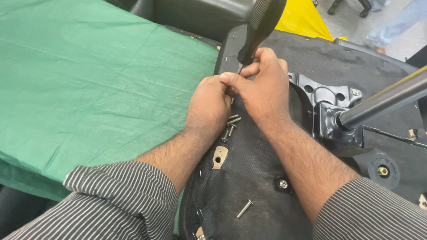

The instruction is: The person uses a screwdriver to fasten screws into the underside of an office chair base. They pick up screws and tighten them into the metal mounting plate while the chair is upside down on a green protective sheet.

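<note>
Several loose screws lie in a small heap on the underside of the upturned chair seat, just at 6 o'clock from the hands, and one more single screw lies apart, farther toward 6 o'clock. Both hands meet over the seat's left edge: the right hand is closed around the lower shaft of a black-handled screwdriver, whose handle rises toward 12 o'clock, while the left hand pinches at the tip, fingers curled; what it holds there is hidden.

Judging by the work, it is partway through. A bare bracket hole at 6 o'clock from the hands has no screw, as does another tab at 4 o'clock. The black mounting plate with the gas cylinder, at 3 o'clock, sits on the seat with at least one bolt in place. A green cloth covers the surface at 9 o'clock.
</note>
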